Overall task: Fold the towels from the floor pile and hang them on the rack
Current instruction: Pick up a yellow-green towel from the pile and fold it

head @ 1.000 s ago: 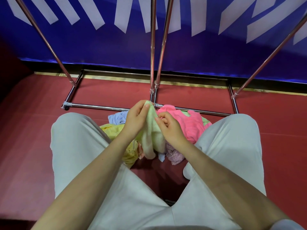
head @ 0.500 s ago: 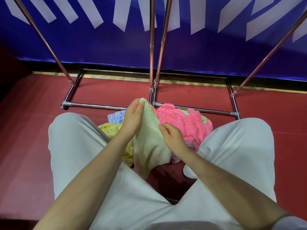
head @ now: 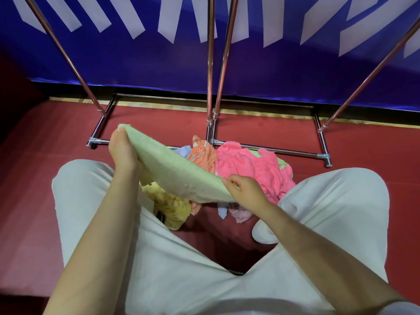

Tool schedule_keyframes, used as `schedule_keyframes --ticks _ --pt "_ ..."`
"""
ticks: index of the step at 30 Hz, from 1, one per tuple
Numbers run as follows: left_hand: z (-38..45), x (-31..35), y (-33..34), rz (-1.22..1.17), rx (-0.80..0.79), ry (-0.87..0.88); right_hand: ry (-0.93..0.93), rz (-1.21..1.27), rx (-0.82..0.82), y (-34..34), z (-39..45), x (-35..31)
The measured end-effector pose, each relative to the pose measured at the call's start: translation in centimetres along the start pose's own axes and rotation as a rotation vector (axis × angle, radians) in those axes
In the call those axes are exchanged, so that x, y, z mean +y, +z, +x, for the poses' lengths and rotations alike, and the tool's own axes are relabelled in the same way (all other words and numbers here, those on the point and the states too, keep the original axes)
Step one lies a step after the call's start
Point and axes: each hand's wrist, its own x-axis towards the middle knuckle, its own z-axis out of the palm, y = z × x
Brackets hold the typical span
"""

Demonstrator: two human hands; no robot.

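Stretching green towel [head: 175, 171] between fingers [head: 229, 181].

Head-worn camera looks steeply down, close over the person's lap.

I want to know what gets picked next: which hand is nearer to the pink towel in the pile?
Right. The right hand is just beside the pink towel; the left hand is far on its other side, across the green towel.

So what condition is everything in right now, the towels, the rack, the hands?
Green towel: lifted, stretched between both hands.
Left hand: pinches its upper corner.
Right hand: grips its lower corner.
Pink towel: crumpled on the pile.
Orange towel: crumpled.
Yellow towel: crumpled.
Rack: standing, no towels visible on it.
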Motion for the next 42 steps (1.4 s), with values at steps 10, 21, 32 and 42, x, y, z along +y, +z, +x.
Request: schedule_keyframes --ticks 10,21,32,42 --pt "-2.1 -0.9 -1.0 0.246 -0.056 0.216 0.039 -0.414 -0.009 -1.3 1.5 0.9" --pt "-2.7 -1.5 -0.1 0.186 -0.194 0.153 0.231 -0.248 -0.003 -3.6 2.9 2.1" --pt "-3.2 -1.7 0.3 0.175 -0.245 0.134 0.054 -0.507 -0.011 -6.3 4.1 3.0" --pt "-2.6 -2.1 0.4 0.112 -0.235 0.076 -0.078 -0.458 0.085 -5.8 3.5 2.9"
